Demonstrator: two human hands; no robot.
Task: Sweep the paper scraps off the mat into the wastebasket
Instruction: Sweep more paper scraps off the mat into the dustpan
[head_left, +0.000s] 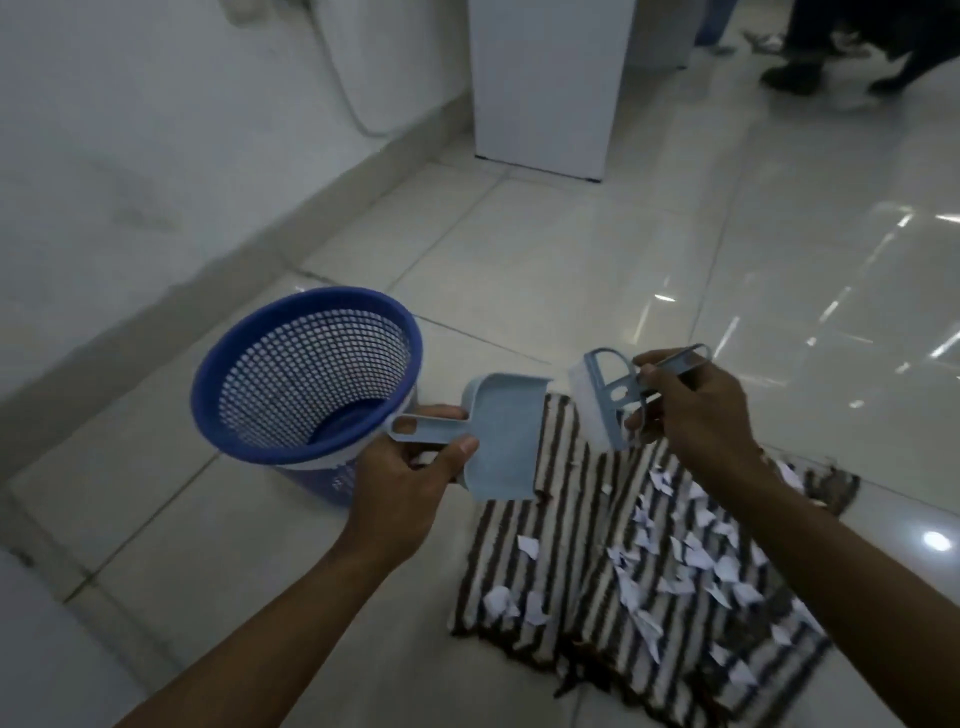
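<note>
While the left hand keeps a clenched grip, thumb on top and fingers curled under, on the flat handle of a pale-blue dustpan, the right hand pinches the looped handle of a matching brush, bristles pointing down and to the left. Both tools hang in the air over the far end of the striped mat, the pan at its far-left corner and the brush just right of it; the pan looks empty. The paper scraps lie scattered on the mat, thickest towards its right and near parts, with a few along the near-left edge. They look very light and flimsy, likely to flutter or catch in the pile, so short low strokes should serve better than hard flicks. The mat seems soft and may ruck up under the brush, so the pan's lip probably wants pressing flat on it. The blue mesh wastebasket stands on the tiled floor just left of the mat, close beside the left hand, with its open mouth facing up. A white cabinet stands well beyond, against the far wall.
</note>
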